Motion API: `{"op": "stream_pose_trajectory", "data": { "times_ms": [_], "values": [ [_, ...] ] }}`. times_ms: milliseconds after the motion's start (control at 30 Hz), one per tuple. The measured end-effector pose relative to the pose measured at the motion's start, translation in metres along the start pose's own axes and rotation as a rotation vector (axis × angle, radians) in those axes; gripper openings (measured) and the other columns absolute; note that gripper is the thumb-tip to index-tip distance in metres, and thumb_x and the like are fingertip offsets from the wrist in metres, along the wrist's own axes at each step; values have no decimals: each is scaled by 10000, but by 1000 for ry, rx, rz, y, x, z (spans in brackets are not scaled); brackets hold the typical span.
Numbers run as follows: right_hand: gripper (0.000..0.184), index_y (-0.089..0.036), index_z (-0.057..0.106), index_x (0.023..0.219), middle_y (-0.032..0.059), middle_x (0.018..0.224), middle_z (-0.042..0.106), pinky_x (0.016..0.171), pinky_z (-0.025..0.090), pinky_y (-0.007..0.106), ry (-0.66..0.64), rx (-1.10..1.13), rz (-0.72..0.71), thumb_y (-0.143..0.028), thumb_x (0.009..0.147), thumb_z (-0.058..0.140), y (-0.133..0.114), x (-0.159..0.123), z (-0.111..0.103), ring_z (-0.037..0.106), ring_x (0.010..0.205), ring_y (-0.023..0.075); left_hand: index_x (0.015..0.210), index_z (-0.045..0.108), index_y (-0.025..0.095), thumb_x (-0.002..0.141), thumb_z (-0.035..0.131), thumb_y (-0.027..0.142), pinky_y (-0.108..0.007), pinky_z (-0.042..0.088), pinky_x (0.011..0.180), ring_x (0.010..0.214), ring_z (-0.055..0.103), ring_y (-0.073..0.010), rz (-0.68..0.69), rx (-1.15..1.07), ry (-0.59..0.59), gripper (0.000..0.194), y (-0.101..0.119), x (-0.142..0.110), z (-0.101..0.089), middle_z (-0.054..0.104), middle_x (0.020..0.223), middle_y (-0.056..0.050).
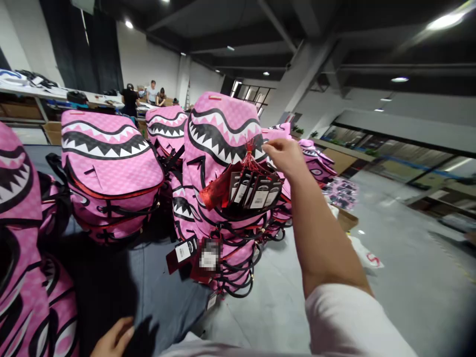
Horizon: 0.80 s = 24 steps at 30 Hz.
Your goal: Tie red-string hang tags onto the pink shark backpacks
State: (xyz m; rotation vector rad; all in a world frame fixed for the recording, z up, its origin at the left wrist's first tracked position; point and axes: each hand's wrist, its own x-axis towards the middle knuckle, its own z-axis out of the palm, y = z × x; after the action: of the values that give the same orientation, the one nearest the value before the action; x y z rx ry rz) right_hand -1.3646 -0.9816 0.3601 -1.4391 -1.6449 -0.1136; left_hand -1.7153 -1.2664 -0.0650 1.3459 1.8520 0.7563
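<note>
My right hand (281,154) reaches forward, thumb and fingertips pinched together beside the red strings (250,154) of a bunch of hang tags. What it pinches, if anything, is too small to make out. These black and red hang tags (256,191) with white labels lie against a stack of pink backpacks (223,119) printed with a shark mouth. Lower on the stack, another black and red tag (184,252) hangs out. Near the bottom edge, my left hand (114,339) is partly cut off, its visible fingers apart and holding nothing, above the dark cloth surface.
More pink backpacks stand at left (107,168) and at the far left edge (18,238). Behind the stack are further pink bags (318,161) and a cardboard box (345,219). Several people (130,99) are at a long table in the background. Grey floor (409,258) extends right.
</note>
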Motion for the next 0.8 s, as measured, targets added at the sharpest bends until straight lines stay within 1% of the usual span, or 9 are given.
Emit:
{"op": "stream_pose_trajectory", "data": {
  "times_ms": [67,133,233,400,533,600,667,733,800],
  "values": [
    [168,-143,665,703,11,601,589,649,479,287,-188,-7,103,-295,741,725,18,28,13,567,653,149,867,729,343,691,598,529,-403,556,931,1030,689,-284,21,-159,-35,288,6,12,-2,758,988,44],
    [216,-147,645,651,-6,539,551,595,462,266,-289,-2,168,-311,688,781,26,42,25,538,602,134,924,727,317,709,574,570,-402,523,976,1059,677,-278,39,-254,-48,365,24,21,-11,752,1035,14],
    [230,-154,605,604,-22,492,523,536,439,243,-362,88,252,-247,657,808,25,45,35,498,534,107,984,703,252,755,560,594,-405,537,926,994,693,-276,64,-324,-8,435,76,33,-36,755,1002,-37],
    [244,-155,548,608,-36,511,533,469,372,192,-394,303,252,-181,664,784,24,37,32,461,489,69,999,680,165,804,566,539,-330,554,789,846,693,-225,274,-465,253,437,207,48,-89,747,906,-79],
    [202,-159,567,713,-49,572,548,480,355,185,-418,445,213,-229,700,756,31,29,24,453,500,60,934,711,173,832,559,462,-276,540,721,748,668,-170,585,-432,282,342,326,69,-113,737,846,-65],
    [187,-163,565,746,-47,605,563,504,375,193,-441,511,209,-231,711,736,34,27,23,475,518,66,893,722,165,838,549,374,-258,525,703,698,649,-139,777,-370,237,276,384,90,-114,730,847,-68],
    [189,-163,566,768,-40,639,586,532,403,205,-461,564,206,-237,708,729,36,26,23,507,544,76,899,726,149,829,537,279,-246,503,669,641,628,-112,876,-290,157,240,437,118,-108,721,835,-72],
    [215,-163,573,791,-32,663,607,555,432,219,-481,593,192,-265,697,738,37,26,24,533,565,87,909,728,121,787,546,189,-239,477,643,616,617,-106,883,-136,59,229,482,145,-97,705,781,-70],
    [238,-164,581,813,-25,679,624,567,453,230,-510,612,172,-294,695,741,38,26,24,554,579,98,884,731,91,732,586,158,-243,455,642,618,610,-119,850,78,2,220,513,164,-82,676,696,-60]
  ]
}}
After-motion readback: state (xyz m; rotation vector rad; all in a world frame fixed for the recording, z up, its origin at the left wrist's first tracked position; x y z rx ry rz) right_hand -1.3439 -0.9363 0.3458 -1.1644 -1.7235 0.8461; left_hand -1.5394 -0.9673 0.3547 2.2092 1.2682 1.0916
